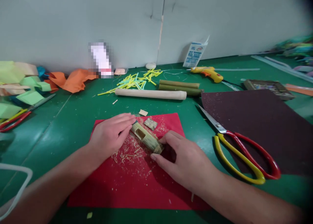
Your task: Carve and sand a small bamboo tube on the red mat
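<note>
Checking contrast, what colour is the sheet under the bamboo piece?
The sheet is red, best seen in head view.

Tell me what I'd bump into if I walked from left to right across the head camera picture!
Scissors at the left edge → crumpled orange sheet → left hand → bamboo tube with a cut-out hole → right hand → big scissors with red and yellow handles.

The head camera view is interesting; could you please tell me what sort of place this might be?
Probably a handicraft work table: a bamboo piece with a cut opening is held above a red sheet strewn with shavings, and a yellow glue gun lies beyond.
</note>
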A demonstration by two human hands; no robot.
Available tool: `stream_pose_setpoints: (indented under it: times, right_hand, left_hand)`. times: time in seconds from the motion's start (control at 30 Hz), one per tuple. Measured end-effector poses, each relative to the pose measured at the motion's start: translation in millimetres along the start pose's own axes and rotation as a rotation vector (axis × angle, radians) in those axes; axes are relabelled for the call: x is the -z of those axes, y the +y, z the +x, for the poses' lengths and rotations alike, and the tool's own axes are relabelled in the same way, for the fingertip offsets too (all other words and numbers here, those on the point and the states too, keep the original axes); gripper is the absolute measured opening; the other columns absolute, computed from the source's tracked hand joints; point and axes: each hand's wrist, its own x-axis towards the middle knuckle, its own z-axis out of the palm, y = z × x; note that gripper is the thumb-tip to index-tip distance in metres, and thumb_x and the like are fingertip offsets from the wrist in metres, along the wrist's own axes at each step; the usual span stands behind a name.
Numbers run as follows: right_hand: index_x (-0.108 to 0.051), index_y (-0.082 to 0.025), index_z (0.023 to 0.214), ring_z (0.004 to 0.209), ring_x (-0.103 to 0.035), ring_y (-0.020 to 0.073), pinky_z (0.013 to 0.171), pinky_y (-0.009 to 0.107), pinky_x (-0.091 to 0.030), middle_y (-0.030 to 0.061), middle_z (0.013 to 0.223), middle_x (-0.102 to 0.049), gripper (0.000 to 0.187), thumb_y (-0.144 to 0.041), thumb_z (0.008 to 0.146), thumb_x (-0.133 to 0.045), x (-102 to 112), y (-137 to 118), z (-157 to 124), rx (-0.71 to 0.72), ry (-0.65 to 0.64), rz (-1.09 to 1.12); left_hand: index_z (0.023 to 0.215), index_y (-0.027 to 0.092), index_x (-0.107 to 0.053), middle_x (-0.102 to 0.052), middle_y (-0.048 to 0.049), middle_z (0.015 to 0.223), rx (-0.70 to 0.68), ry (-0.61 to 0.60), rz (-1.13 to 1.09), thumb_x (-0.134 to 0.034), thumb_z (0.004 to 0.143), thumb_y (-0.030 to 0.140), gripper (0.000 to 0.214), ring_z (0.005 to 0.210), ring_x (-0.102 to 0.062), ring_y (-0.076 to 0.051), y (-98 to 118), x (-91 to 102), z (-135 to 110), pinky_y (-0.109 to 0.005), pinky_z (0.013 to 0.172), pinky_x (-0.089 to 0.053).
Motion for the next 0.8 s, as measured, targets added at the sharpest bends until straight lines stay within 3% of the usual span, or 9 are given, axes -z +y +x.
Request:
stream_pose_setpoints:
  times: [0.07,0.17,0.33,0.5,0.63,0.8]
  right_hand:
    - [-0.051,-0.021,0.079,0.067,-0.053,0.0159,0.055,0.027,-0.039,0.0026,0.082,-0.058,0.017,-0.035,0.076,-0.059,-0.6,0.2,-0.2,0.005,-0.004,-0.001]
    - [-0.049,-0.021,0.08,0.069,-0.054,0.0166,0.056,0.028,-0.039,0.0023,0.081,-0.057,0.016,-0.034,0.077,-0.058,-1.0,0.2,-0.7,0.01,-0.025,0.011]
    - [-0.049,-0.021,0.078,0.067,-0.052,0.0166,0.055,0.029,-0.038,0.0021,0.08,-0.057,0.018,-0.037,0.077,-0.058,0.0,-0.6,-0.5,-0.021,-0.034,0.008]
    - [-0.049,-0.021,0.078,0.068,-0.052,0.0168,0.057,0.029,-0.039,0.0021,0.08,-0.057,0.016,-0.035,0.077,-0.057,0.6,0.1,0.3,-0.022,-0.032,0.015]
    - [-0.049,-0.021,0.079,0.069,-0.053,0.0168,0.057,0.029,-0.039,0.0017,0.081,-0.057,0.017,-0.036,0.077,-0.057,1.3,0.9,-0.4,-0.025,-0.032,0.018]
    - [-0.049,-0.021,0.077,0.067,-0.052,0.0168,0.057,0.029,-0.038,0.0013,0.078,-0.056,0.017,-0.037,0.077,-0.056,0.8,0.1,-0.1,-0.031,-0.036,0.008]
  left_hand:
    - [0.112,0.011,-0.061,-0.063,-0.0087,0.115,-0.012,0.018,0.01,-0.044,0.088,0.014,0.029,0.11,-0.058,-0.019,3.5,0.0,-0.5,-0.039,0.099,-0.047]
    - [0.113,0.01,-0.06,-0.059,-0.0086,0.122,-0.157,-0.078,-0.071,-0.042,0.087,0.011,0.031,0.117,-0.053,-0.018,8.7,0.7,-2.5,-0.033,0.1,-0.047]
    - [0.114,0.014,-0.06,-0.063,-0.0076,0.115,0.001,0.001,-0.024,-0.045,0.089,0.016,0.03,0.11,-0.058,-0.019,-3.0,1.1,-2.3,-0.039,0.099,-0.048]
    - [0.118,0.012,-0.057,-0.059,-0.0087,0.122,-0.105,-0.079,-0.134,-0.044,0.089,0.014,0.032,0.117,-0.053,-0.017,-0.1,-0.1,-3.2,-0.034,0.101,-0.046]
    - [0.115,0.012,-0.059,-0.062,-0.0087,0.117,-0.021,-0.001,-0.081,-0.045,0.088,0.014,0.03,0.112,-0.057,-0.018,-2.6,-0.2,-4.7,-0.038,0.101,-0.046]
    - [0.117,0.013,-0.058,-0.06,-0.0078,0.121,-0.088,-0.046,-0.132,-0.045,0.088,0.014,0.032,0.116,-0.054,-0.019,-9.3,-1.7,-5.8,-0.036,0.101,-0.046]
